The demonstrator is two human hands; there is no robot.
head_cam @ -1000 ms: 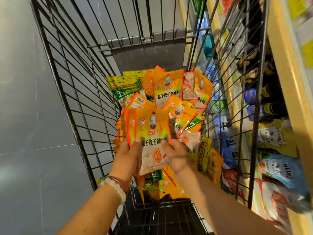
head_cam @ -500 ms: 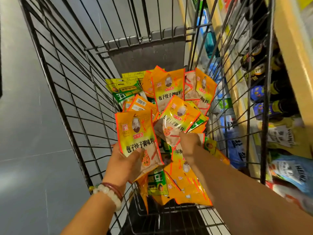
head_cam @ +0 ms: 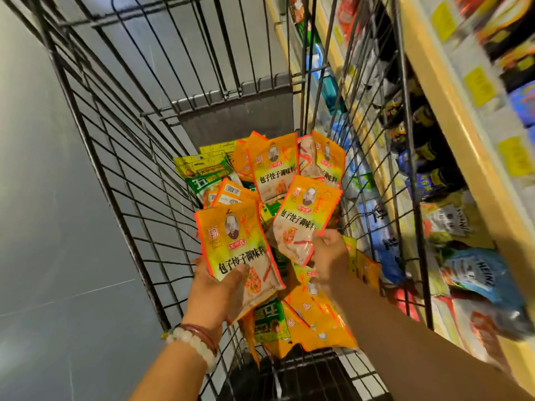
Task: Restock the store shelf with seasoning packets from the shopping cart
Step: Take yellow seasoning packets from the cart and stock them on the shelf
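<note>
**cartwatcher:** Seasoning packets are mostly in the shopping cart point(head_cam: 124, 157) as far as I can see. There's a whole loose pile point(head_cam: 289, 175) of orange and green ones heaped in the basket, so I'd say the restock is barely started. Nothing in this shot is on its way into the store shelf point(head_cam: 451, 117) yet.

**shelfgeek:** Agreed, feels like the gathering stage. The left hand point(head_cam: 220, 287) has its fingers curled under an orange packet point(head_cam: 234, 244) with the thumb pressed across the front, holding it upright above the pile. Could be more than one stacked there, can't tell.

**cartwatcher:** And the right hand point(head_cam: 330, 256)?

**shelfgeek:** It's pinching the lower edge of a second orange packet point(head_cam: 304, 218), tilted, lifted just clear of the heap. The two held packets sit close beside each other, nearly touching, both over the middle of the cart.

**cartwatcher:** So where's the shelf relative to all that?

**shelfgeek:** Off to the right, past the cart's wire side. It's blurry, but you can make out dark bottles point(head_cam: 428, 157) and blue pouches point(head_cam: 477, 273) on it. My guess is the packets get collected into one hand first, then carried over. Loads left in the cart either way.
</note>
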